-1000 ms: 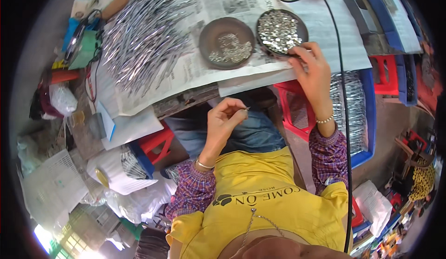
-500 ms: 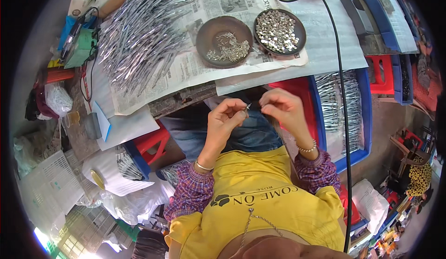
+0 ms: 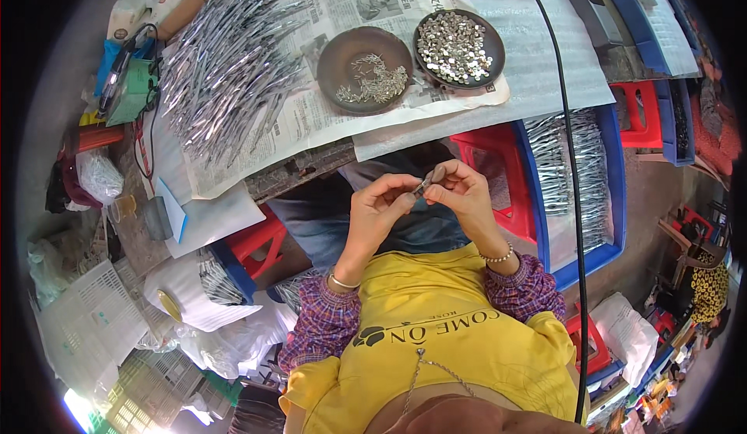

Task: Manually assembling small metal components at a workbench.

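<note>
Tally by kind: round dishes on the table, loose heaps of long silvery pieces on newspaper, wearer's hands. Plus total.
Round dishes: 2
Heap of long silvery pieces: 1
Wearer's hands: 2 (left hand, right hand)
Total: 5

**Small Metal Piece [image 3: 421, 189] Pinched in Mid-Air**

The piece is slim and greyish silver, dark in places with a faint glint. Fingertips cover much of it, so its full shape, and whether it is one part or several, cannot be told. The left hand [image 3: 377, 212] pinches it from one side, the right hand [image 3: 461, 197] from the other. Its visible part appears tilted, slanting up toward the right. It is held clear of the bench [image 3: 303, 173], just before the front edge and above the lap.

On the bench, well apart from it, shiny silver discs [image 3: 454, 49] lie loosely heaped in a round dark dish [image 3: 499, 45].
</note>
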